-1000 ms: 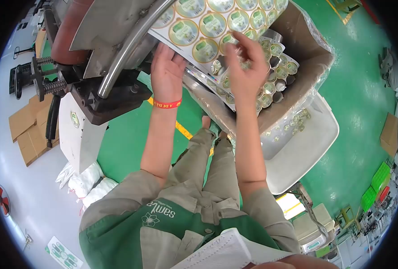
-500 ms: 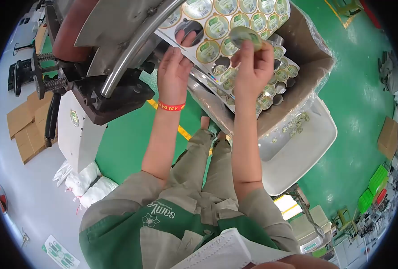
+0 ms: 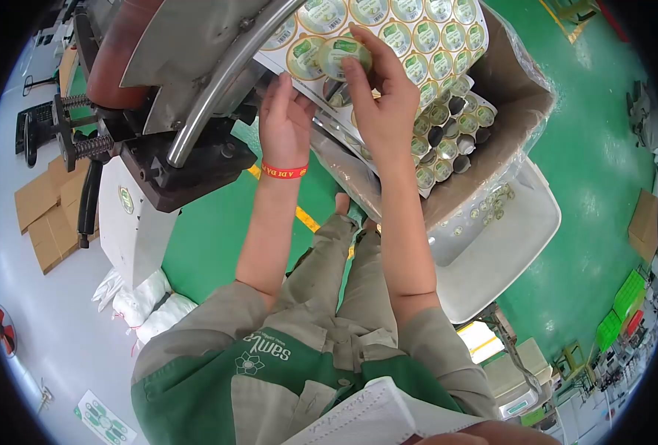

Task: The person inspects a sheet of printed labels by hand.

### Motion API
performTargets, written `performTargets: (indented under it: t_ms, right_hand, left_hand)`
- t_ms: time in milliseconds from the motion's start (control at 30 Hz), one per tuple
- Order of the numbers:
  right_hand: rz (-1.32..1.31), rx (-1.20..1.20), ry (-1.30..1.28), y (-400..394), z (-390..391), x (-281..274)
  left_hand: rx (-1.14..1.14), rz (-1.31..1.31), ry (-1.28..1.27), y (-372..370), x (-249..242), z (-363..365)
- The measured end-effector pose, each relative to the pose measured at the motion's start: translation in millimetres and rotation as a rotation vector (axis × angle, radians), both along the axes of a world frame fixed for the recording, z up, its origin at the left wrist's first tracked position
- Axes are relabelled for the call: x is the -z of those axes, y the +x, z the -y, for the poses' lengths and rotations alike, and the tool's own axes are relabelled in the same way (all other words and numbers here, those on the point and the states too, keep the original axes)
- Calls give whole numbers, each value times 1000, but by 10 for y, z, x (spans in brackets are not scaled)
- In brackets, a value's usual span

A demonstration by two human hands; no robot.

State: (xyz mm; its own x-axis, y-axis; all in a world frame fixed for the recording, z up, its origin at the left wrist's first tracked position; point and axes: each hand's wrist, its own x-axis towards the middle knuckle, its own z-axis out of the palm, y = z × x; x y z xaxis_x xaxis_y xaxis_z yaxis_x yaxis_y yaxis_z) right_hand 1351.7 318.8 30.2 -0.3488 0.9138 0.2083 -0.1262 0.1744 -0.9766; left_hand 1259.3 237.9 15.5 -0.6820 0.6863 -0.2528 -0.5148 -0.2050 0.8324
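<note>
The printed sheet (image 3: 263, 56) is covered with rows of round green-and-white labels and lies at the top centre, over an open carton. My left hand (image 3: 286, 126), with a red wristband, grips its near edge; some fingers are hidden behind it. My right hand (image 3: 385, 100) pinches a round green label disc (image 3: 344, 58) between thumb and fingers, just over the sheet. Beside this disc, another round label (image 3: 304, 58) shows in the sheet. A dark gap is partly visible below the held disc. More label sheets with several holes (image 3: 447, 137) lie inside the carton.
The plastic-lined carton (image 3: 496, 159) stands beside a white tub (image 3: 477, 278) with several small discs inside. A machine with a curved metal bar (image 3: 221, 78) is at the upper left, close to my left hand. White sacks (image 3: 147, 304) and flattened cardboard (image 3: 51, 237) lie on the left.
My right hand has moved left over the sheet with the disc. A round label now shows near where my left fingers were visible through a hole. My left hand has barely moved.
</note>
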Motion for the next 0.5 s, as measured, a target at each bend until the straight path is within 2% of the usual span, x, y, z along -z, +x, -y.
performTargets:
  t_ms: [100, 167, 267, 300, 367, 433, 500]
  right_hand:
    - [-58, 37, -19, 39, -35, 108]
    - [-62, 27, -94, 139, -5, 101]
    - [-222, 133, -331, 270, 46, 117]
    - [-184, 137, -329, 369, 54, 158]
    - [-233, 250, -307, 566, 76, 248]
    - [-241, 619, -213, 804, 70, 243]
    - [-433, 780, -215, 1378, -10, 475]
  left_hand:
    - [29, -7, 41, 5, -17, -12]
    - [15, 24, 36, -19, 31, -3]
    - [7, 62, 51, -28, 46, 6]
    - [16, 70, 69, -23, 45, 7]
    - [24, 73, 85, -19, 17, 2]
    - [42, 74, 93, -24, -16, 10]
    - [56, 60, 97, -58, -42, 22]
